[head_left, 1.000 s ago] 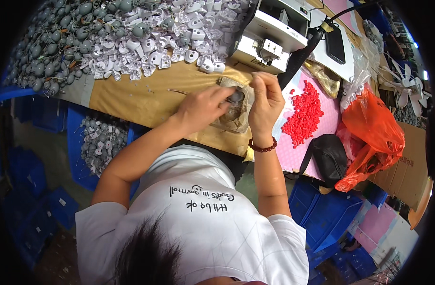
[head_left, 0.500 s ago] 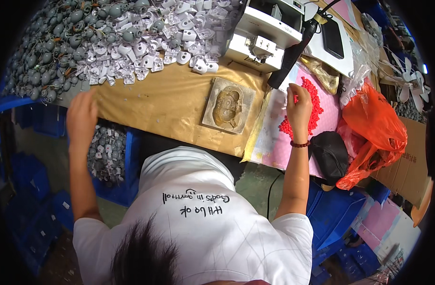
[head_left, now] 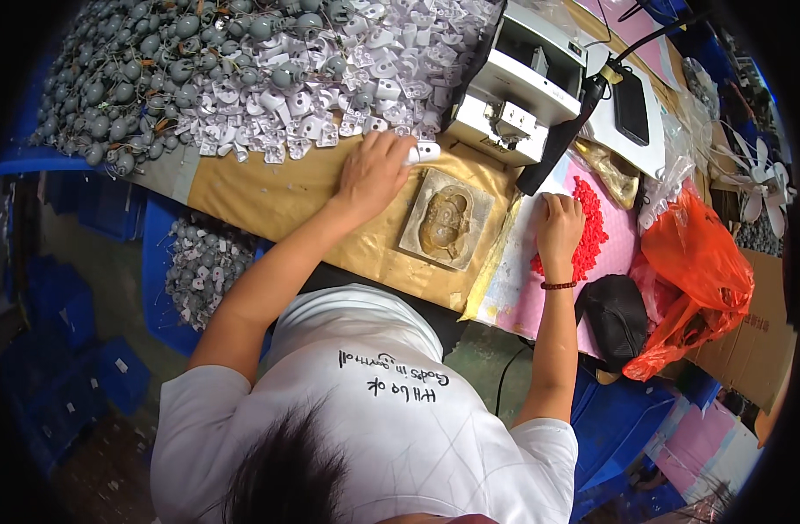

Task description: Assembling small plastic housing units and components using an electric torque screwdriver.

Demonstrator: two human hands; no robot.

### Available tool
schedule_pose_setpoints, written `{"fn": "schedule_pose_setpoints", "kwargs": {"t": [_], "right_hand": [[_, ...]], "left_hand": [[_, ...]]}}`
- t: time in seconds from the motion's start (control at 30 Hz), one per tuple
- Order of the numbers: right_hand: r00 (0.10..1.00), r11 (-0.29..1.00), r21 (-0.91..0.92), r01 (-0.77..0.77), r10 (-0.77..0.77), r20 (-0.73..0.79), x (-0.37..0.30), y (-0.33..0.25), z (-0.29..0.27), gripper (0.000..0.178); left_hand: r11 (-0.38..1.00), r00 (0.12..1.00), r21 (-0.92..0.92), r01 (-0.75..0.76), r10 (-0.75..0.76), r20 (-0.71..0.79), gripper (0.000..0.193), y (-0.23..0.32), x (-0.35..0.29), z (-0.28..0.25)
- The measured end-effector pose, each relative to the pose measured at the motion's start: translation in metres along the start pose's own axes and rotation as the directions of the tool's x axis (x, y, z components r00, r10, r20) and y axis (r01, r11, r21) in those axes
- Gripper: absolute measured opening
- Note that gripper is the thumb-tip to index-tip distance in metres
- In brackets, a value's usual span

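Left hand (head_left: 374, 170): over the tabletop (head_left: 260, 196) with the brown, wrinkled covering, at the near edge of the big pile of white moulded plastic parts (head_left: 278, 109). Fingers point away from the body, bent and close together. Fingertips at one small white plastic piece with dark holes (head_left: 426, 152), lying at the pile's near right corner. Left grip: touching it or right beside it; can't tell if it's pinched, thumb is hidden.

Right hand (head_left: 559, 229): palm down at the left edge of the loose heap of small bright red plastic bits (head_left: 589, 229), on the pink sheet (head_left: 625, 249). Fingers curled, tips hidden under the hand. Right grip: can't tell whether it's pressed together or has a bit in it. Dark red beaded bracelet (head_left: 558, 286) on that wrist.

Between the hands: square grey metal block with a rounded, brownish hollow (head_left: 446, 218), flat on the covering, hollow up, set at a slight angle. Neither hand touches it.

Behind it: white box-shaped machine with an open front (head_left: 504, 131). Far left, the heap of round grey plastic pieces with thin wires (head_left: 94, 105) runs into the white pile. Right of the red heap: black fabric pouch (head_left: 614, 314), crumpled orange-red plastic bag (head_left: 696, 253).
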State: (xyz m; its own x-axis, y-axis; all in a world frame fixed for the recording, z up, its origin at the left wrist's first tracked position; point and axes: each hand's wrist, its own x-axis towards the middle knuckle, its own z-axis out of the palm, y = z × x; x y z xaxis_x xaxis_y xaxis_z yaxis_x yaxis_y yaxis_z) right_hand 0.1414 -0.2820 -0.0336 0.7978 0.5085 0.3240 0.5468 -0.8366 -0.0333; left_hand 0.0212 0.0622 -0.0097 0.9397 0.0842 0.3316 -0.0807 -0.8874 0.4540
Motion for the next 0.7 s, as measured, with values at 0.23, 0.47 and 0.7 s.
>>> {"fn": "schedule_pose_setpoints", "kwargs": {"t": [0.23,0.47,0.7], "right_hand": [[0.981,0.895,0.417,-0.156,0.191,-0.043,-0.005,-0.006,-0.016,0.011],[0.973,0.564,0.809,-0.164,0.229,0.038,-0.010,-0.055,-0.043,0.009],[0.965,0.616,0.743,0.261,-0.188,-0.183,0.012,-0.132,-0.050,0.020]], "left_hand": [[0.986,0.959,-0.134,-0.100,0.131,0.252,0.029,-0.011,-0.030,-0.017],[0.956,0.920,-0.294,-0.012,0.126,0.372,0.032,0.023,-0.003,-0.038],[0.972,0.914,-0.233,-0.025,0.117,0.389,0.039,0.058,-0.004,-0.003]]}}
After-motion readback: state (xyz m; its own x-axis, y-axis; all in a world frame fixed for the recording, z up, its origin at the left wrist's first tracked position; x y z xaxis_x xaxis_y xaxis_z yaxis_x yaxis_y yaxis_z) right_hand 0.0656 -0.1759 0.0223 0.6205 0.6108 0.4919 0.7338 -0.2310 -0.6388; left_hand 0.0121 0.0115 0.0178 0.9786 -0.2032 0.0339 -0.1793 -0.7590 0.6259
